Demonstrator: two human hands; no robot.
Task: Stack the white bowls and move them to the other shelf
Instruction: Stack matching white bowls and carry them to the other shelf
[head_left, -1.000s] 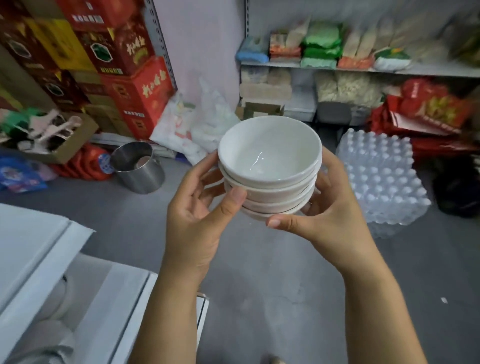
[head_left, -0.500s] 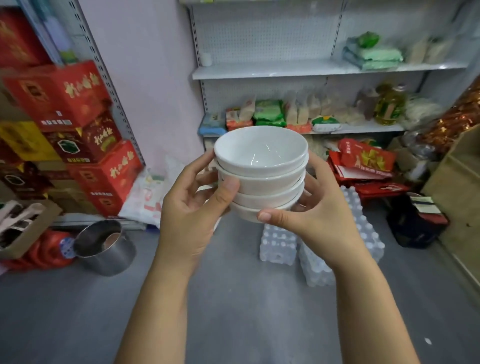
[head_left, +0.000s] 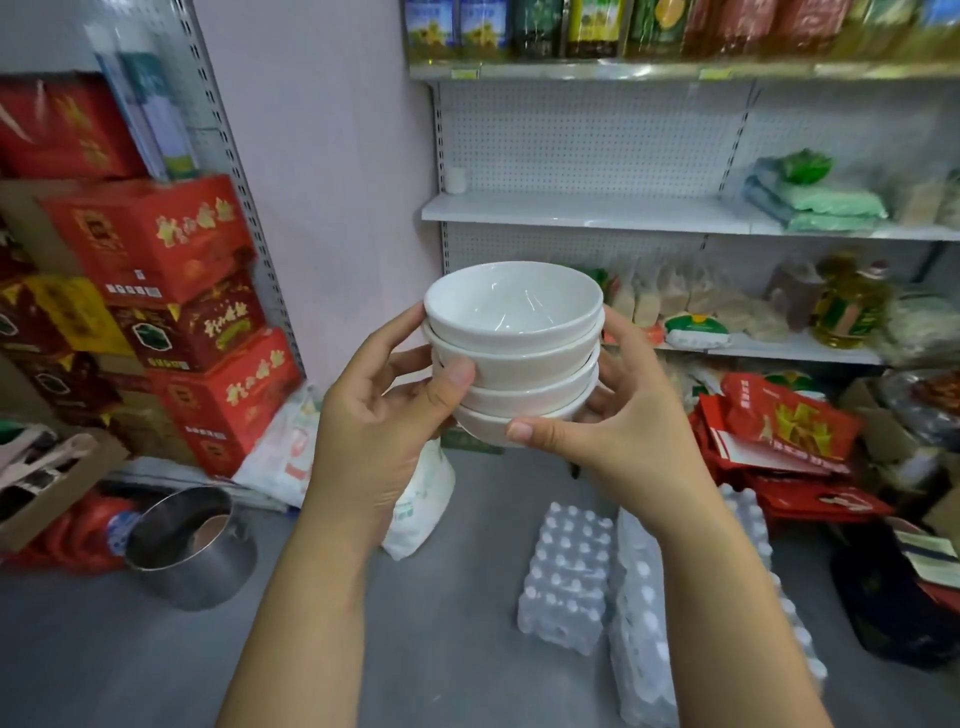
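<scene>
Nearer now, the white shelf (head_left: 587, 213) stands beyond the stack of white bowls (head_left: 511, 353), which my left grip (head_left: 374, 431) and right grip (head_left: 623, 415) clasp with curled fingers; mid-carry, I judge, needing a lift onto that shelf.

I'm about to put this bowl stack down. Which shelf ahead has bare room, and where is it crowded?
The middle white shelf is bare from the small white cup at its left end to the green packets on its right. The shelf below is crowded with bags and an oil bottle; the top shelf is full.
</scene>
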